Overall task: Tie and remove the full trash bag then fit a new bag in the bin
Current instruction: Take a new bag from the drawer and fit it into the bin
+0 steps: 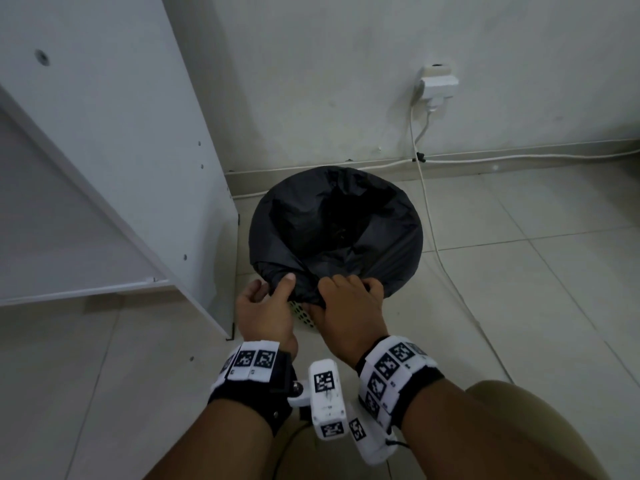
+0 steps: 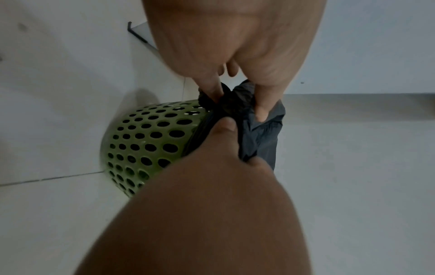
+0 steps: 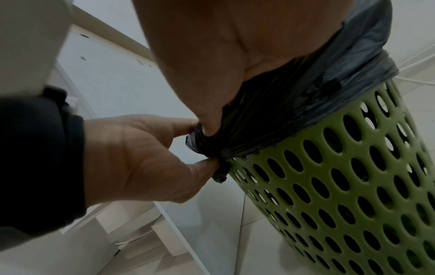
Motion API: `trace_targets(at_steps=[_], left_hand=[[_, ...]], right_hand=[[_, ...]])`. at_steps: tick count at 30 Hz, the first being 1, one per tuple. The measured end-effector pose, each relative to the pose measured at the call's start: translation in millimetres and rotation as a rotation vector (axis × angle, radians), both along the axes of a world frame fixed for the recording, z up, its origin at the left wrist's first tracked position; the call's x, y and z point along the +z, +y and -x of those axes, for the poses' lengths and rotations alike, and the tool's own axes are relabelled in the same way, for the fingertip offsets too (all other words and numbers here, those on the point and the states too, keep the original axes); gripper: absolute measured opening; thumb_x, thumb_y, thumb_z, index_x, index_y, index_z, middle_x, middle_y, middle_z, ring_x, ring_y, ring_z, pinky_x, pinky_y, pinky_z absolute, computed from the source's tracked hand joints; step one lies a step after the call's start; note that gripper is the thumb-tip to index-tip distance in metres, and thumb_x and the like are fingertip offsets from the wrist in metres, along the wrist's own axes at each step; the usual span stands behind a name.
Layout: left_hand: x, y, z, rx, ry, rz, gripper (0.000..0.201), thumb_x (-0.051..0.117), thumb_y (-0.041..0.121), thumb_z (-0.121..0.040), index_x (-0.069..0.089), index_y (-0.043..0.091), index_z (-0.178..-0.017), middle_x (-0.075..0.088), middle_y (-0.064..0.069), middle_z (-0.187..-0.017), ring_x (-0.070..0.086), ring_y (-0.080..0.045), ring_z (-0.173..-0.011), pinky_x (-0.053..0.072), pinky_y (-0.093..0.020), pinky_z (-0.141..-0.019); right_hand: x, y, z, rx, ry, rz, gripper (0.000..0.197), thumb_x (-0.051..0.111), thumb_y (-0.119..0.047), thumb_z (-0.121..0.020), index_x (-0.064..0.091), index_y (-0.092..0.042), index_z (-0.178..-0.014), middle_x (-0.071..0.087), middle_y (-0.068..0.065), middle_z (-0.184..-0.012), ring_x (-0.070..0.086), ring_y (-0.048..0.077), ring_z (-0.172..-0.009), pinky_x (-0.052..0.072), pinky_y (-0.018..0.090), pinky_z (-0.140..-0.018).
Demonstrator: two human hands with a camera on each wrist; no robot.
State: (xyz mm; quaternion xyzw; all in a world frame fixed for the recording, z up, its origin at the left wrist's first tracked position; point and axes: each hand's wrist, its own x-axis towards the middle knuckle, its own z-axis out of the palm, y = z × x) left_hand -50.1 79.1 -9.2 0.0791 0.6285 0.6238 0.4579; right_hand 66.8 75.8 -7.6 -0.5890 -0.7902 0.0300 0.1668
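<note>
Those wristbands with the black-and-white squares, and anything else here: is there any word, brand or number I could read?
No readable text in any view.
Wristbands: black-and-white square code patterns only, no letters or numbers.
White device between the wrists: the same kind of patterns, no words.
Wall plug: no legible marking.
Trash bag and green bin: no label visible.

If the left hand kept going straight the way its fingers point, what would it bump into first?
Probably the black trash bag. The left hand already pinches a bunched fold of it at the near rim of the green bin, pointing across the opening. Pushing on, it would likely sink into the bag's loose plastic.
</note>
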Motion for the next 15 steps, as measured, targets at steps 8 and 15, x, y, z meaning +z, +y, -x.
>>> trace_targets(at_steps=[8, 15], left_hand=[[-3.5, 6.4, 4.3, -0.026, -0.158, -0.003, 0.07, 0.086, 0.019, -0.07, 0.056, 0.004, -0.131, 0.067, -0.018, -0.125, 0.067, -0.029, -0.113, 0.055, -0.033, -0.089], [3.5, 3.6, 13.9, -0.215, -0.059, 0.038, 0.025, 0.075, 0.021, -0.088, 0.074, 0.003, -0.105, 0.073, -0.006, -0.096, 0.062, -0.011, -0.079, 0.047, -0.02, -0.067]], right_hand=[[-0.7, 0.0, 1.8, -0.02, -0.024, -0.009, 0.029, 0.044, -0.053, -0.088, 0.054, -0.026, -0.085, 0.058, -0.004, -0.08, 0.058, 0.024, -0.082, 0.025, 0.04, -0.087], [1.1, 5.1, -2.1, 0.005, -0.017, 0.003, 0.036, 0.036, -0.055, -0.087, 0.054, -0.024, -0.085, 0.059, -0.003, -0.081, 0.058, 0.025, -0.082, 0.026, 0.041, -0.086]])
